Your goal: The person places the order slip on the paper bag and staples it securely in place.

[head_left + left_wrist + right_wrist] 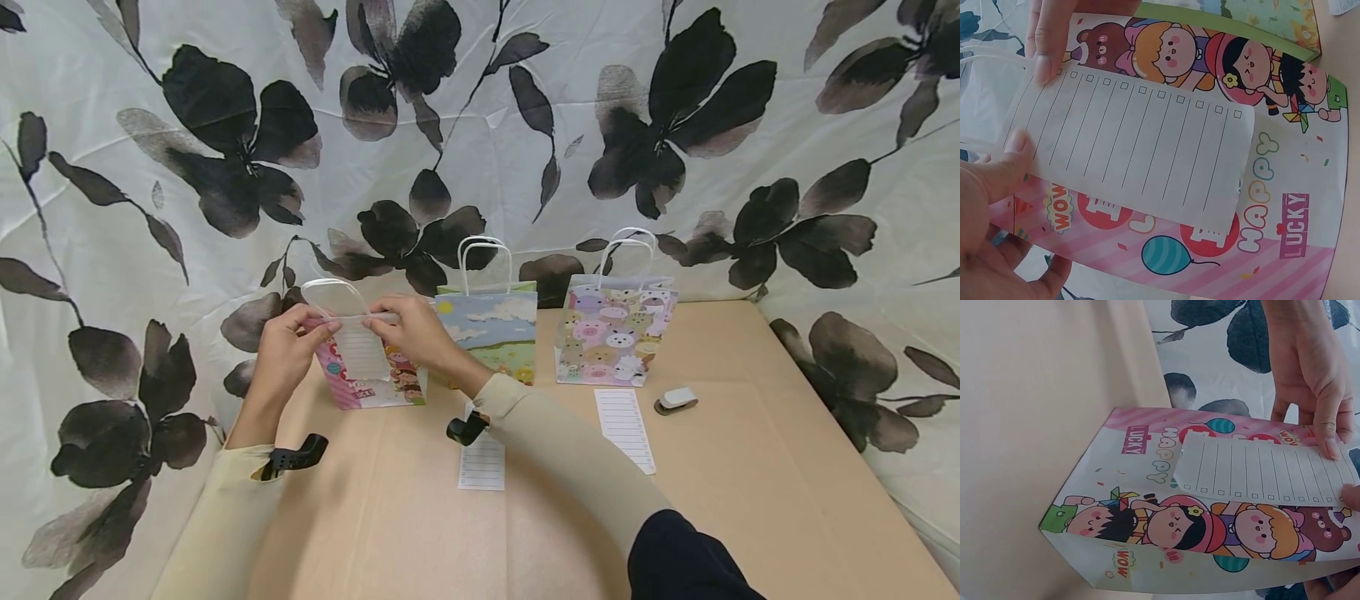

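Note:
A paper gift bag [375,397] with pink stripes, cartoon children and white handles stands at the left of the table. Against its front lies a white checklist sheet [363,354] with ruled lines and small boxes. My left hand [288,346] pinches the sheet's top left corner to the bag's upper edge; in the left wrist view its thumb [1018,144] presses on the paper. At the top right corner my right hand [412,329] pinches sheet and bag together, its thumb [1352,496] on the paper in the right wrist view. Some fingers are hidden behind the bag.
A gift bag with a sky and meadow print [487,321] and one with cartoon animals [615,337] stand to the right. Before them lie two more checklist sheets, one by my right wrist [482,467] and one farther right [626,429]. Beside the latter sits a small white-and-dark stapler-like object [676,401].

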A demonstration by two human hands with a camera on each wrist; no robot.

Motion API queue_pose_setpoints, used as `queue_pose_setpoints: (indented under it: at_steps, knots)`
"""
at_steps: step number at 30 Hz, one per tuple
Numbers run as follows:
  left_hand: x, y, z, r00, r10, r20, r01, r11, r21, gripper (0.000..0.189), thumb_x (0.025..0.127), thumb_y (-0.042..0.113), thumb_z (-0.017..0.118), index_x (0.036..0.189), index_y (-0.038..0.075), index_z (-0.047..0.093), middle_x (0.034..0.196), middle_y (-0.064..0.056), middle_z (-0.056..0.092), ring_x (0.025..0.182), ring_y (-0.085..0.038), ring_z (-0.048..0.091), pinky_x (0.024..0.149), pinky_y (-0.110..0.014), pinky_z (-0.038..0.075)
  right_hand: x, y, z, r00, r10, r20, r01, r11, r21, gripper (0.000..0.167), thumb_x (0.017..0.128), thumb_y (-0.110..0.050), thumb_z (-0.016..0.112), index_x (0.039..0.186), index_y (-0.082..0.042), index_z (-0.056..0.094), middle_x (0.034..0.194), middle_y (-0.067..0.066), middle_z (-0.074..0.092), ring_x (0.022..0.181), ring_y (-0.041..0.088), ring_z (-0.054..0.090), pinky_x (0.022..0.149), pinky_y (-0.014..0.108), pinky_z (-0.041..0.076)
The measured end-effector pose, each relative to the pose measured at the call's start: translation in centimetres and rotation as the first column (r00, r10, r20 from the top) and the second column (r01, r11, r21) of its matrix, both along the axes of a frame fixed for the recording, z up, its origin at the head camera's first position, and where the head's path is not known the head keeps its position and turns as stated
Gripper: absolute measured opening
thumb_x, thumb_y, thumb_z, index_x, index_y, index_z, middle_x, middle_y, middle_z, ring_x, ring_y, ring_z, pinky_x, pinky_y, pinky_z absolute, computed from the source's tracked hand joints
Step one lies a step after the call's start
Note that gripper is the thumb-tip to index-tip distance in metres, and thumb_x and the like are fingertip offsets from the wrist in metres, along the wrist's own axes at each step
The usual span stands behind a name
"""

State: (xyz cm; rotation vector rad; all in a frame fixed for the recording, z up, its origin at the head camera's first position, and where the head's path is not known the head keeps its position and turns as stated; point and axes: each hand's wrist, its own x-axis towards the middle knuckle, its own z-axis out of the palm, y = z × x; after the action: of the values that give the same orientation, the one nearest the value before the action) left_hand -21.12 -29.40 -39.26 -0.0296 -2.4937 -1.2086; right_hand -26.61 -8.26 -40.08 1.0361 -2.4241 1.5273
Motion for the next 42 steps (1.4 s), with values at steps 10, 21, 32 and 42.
queue_pose_setpoints:
  at_steps: [10, 21, 32, 42]
  knots:
    - [0.0, 0.1, 0.1, 0.999, -0.032, -0.043, 0.032, 0.999, -0.004, 0.014, 0.093, 0.015, 0.075, 0.095, 0.001, 0.074, 0.104, -0.004, 0.063, 0.088, -0.010, 0.053, 0.072, -0.020, 0.042, 0.0, 0.0, -0.1, 0.999, 0.009, 0.031, -0.008, 1.000, -0.021, 0.012, 0.098, -0.022, 0.070, 0.103, -0.011, 0.074, 0.101, 0.000, 0.073, 0.084, -0.001, 0.066, 0.071, 0.014, 0.052]
    - [-0.1, -0.2, 0.1, 1.000, -0.028, -0.001, 0.028, 0.999, -0.019, 0.016, 0.094, 0.017, 0.075, 0.099, 0.002, 0.074, 0.097, -0.004, 0.065, 0.082, -0.009, 0.058, 0.066, -0.020, 0.044, -0.1, 0.1, 0.0, 0.997, 0.030, 0.065, -0.028, 0.999, -0.029, 0.015, 0.097, -0.021, 0.071, 0.105, -0.009, 0.076, 0.104, 0.002, 0.074, 0.085, -0.001, 0.068, 0.072, 0.015, 0.053]
    - [-0.4, -0.3, 0.3, 0.999, -0.045, 0.001, 0.045, 0.999, -0.024, 0.016, 0.093, 0.016, 0.075, 0.098, 0.001, 0.077, 0.103, -0.001, 0.065, 0.094, -0.002, 0.058, 0.079, -0.019, 0.044, 0.0, 0.1, 0.1, 0.996, 0.031, 0.083, -0.029, 0.999, -0.032, 0.016, 0.097, -0.022, 0.071, 0.106, -0.011, 0.077, 0.106, 0.001, 0.075, 0.087, 0.000, 0.068, 0.073, 0.016, 0.054]
    - [-0.2, -0.6, 0.8, 0.995, -0.071, 0.076, 0.074, 0.996, -0.042, 0.019, 0.097, 0.021, 0.071, 0.104, 0.004, 0.076, 0.108, -0.007, 0.069, 0.094, -0.011, 0.059, 0.075, -0.020, 0.047, 0.6, 0.6, 1.0, 0.999, -0.014, 0.031, 0.012, 0.998, 0.061, 0.019, 0.098, -0.023, 0.070, 0.112, -0.011, 0.075, 0.111, 0.002, 0.074, 0.090, 0.001, 0.069, 0.071, 0.013, 0.051]
